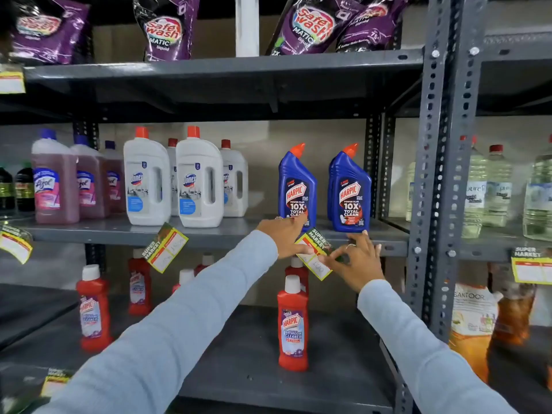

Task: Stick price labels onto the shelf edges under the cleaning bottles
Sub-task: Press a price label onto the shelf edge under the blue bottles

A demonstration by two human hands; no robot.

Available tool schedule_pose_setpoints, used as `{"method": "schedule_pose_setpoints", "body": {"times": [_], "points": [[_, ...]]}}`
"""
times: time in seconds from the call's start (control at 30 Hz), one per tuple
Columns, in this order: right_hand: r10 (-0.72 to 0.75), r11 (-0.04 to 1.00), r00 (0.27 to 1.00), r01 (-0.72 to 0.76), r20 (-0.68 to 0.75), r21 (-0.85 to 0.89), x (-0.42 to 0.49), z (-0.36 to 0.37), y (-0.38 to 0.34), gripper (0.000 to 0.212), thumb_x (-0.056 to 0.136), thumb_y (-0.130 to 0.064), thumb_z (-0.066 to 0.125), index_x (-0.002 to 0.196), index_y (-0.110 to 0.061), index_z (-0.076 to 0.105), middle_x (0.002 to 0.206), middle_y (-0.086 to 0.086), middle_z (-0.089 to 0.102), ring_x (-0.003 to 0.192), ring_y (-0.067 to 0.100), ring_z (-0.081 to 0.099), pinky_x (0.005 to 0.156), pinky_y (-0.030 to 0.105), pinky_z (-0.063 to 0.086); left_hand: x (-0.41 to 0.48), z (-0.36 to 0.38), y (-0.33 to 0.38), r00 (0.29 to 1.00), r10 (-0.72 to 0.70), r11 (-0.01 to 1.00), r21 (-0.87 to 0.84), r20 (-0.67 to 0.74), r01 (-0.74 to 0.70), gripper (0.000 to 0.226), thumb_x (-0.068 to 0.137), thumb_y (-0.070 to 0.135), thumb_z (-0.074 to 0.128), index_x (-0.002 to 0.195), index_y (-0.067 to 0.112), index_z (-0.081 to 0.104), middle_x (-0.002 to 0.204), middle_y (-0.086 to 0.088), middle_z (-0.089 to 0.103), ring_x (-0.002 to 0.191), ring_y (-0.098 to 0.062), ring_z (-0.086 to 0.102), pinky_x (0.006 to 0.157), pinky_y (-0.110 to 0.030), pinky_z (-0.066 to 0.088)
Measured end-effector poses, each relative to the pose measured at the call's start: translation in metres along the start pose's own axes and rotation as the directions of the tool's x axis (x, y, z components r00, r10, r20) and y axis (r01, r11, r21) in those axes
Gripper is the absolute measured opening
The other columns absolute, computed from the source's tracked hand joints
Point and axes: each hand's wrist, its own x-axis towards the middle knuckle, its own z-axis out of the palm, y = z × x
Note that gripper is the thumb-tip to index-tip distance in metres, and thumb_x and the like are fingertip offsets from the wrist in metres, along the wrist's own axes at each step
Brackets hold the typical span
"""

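A yellow price label [314, 255] hangs tilted against the grey middle shelf edge [227, 238], below two blue Harpic bottles [297, 189]. My left hand [283, 237] presses on the label's upper left part, fingers flat against the edge. My right hand [358, 264] pinches the label's right side between thumb and fingers. Another label [166, 248] sticks tilted on the same edge, under the white Domex bottles [199, 180].
Pink Lizol bottles [55, 180] stand at the left of the middle shelf. Red Harpic bathroom cleaner bottles [292, 324] fill the lower shelf. Purple Safewash pouches [167, 28] sit on top. A perforated grey upright [439, 174] separates the right bay, which carries its own label [530, 265].
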Motion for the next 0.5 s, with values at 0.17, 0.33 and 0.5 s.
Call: {"method": "schedule_pose_setpoints", "body": {"times": [0.17, 0.33, 0.5], "points": [[0.031, 0.997, 0.995, -0.037, -0.098, -0.068, 0.009, -0.004, 0.001, 0.028, 0.080, -0.040, 0.069, 0.086, -0.013, 0.074, 0.121, 0.006, 0.059, 0.117, 0.027, 0.053, 0.110, 0.054, 0.033, 0.022, 0.000, 0.016, 0.996, 0.085, 0.987, 0.132, 0.029, -0.088, 0.055, 0.091, 0.046, 0.048, 0.135, 0.018, 0.029, 0.123, -0.013, 0.059, 0.109, -0.034, 0.058, 0.078, -0.043, 0.050], [-0.023, 0.919, 0.995, -0.018, -0.099, -0.394, 0.004, 0.007, 0.005, 0.049, 0.082, -0.053, 0.060, 0.103, -0.010, 0.070, 0.132, 0.005, 0.048, 0.130, 0.026, 0.041, 0.114, 0.050, 0.029, 0.040, 0.001, 0.028, 0.994, 0.094, 0.930, 0.350, 0.057, -0.108, 0.032, 0.093, 0.030, 0.051, 0.119, 0.012, 0.047, 0.113, -0.015, 0.063, 0.102, -0.034, 0.061, 0.072, -0.042, 0.049], [0.021, 0.942, 0.988, -0.070, -0.151, -0.327, 0.008, 0.003, 0.000, 0.041, 0.080, -0.056, 0.061, 0.098, -0.021, 0.075, 0.132, 0.000, 0.051, 0.128, 0.023, 0.041, 0.115, 0.046, 0.022, 0.042, 0.001, 0.026, 0.996, 0.076, 0.952, 0.293, 0.056, -0.089, 0.024, 0.092, 0.028, 0.053, 0.111, 0.015, 0.053, 0.111, -0.011, 0.064, 0.104, -0.032, 0.060, 0.076, -0.042, 0.050]]}}
